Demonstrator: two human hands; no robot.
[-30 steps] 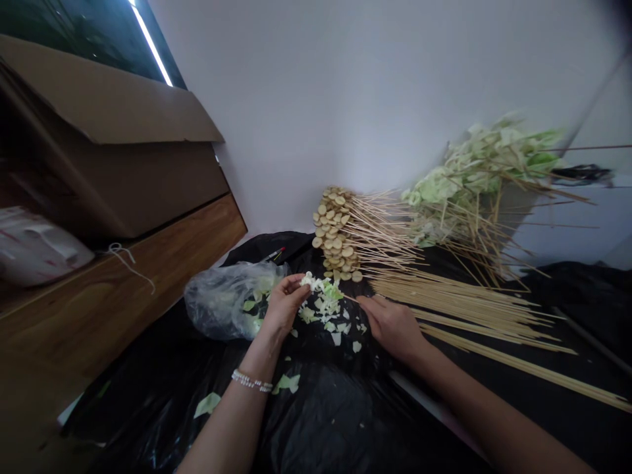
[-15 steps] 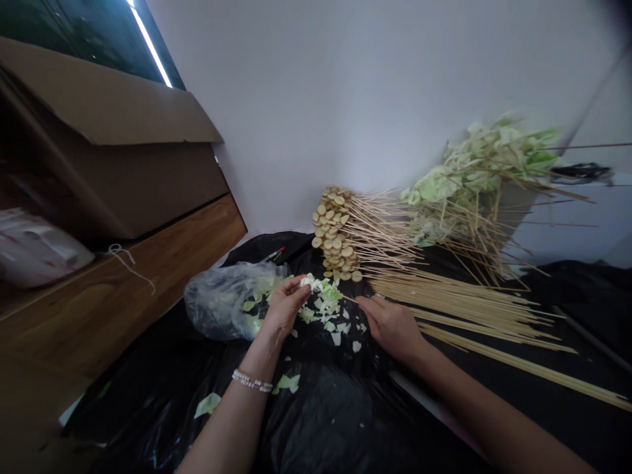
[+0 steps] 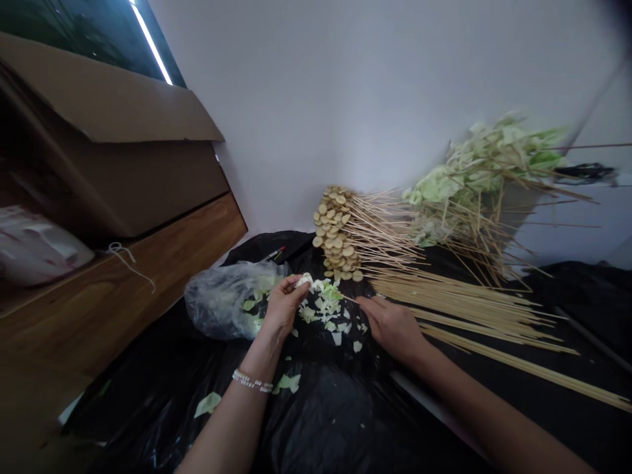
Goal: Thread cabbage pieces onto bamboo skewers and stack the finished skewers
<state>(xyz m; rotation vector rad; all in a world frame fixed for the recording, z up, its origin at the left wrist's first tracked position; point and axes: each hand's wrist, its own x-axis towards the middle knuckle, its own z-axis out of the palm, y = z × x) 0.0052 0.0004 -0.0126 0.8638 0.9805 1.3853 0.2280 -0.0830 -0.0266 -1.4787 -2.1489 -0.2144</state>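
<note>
My left hand (image 3: 285, 304), with a white beaded bracelet on the wrist, pinches a pale cabbage piece (image 3: 305, 280) between thumb and fingers. My right hand (image 3: 390, 321) is closed round a thin wooden skewer (image 3: 349, 299) that points left. Green cabbage (image 3: 332, 291) sits at the skewer's tip, between my hands. Where exactly the skewer enters the left hand's piece is too small to tell. Loose cabbage scraps (image 3: 336, 327) lie below on black plastic sheeting (image 3: 326, 408). Just left of my left hand is a clear plastic bag (image 3: 212, 303) with cabbage pieces in it.
Skewers of round, sliced pale food (image 3: 338, 230) are stacked against the wall. Bare wooden skewers (image 3: 474, 309) lie to the right. Cabbage skewers (image 3: 474, 171) are heaped at the back right. A cardboard box (image 3: 133, 171) stands on a wooden surface (image 3: 197, 240) at left.
My left hand has shifted very slightly left with the cabbage piece. The right hand keeps its hold on the skewer in nearly the same place.
</note>
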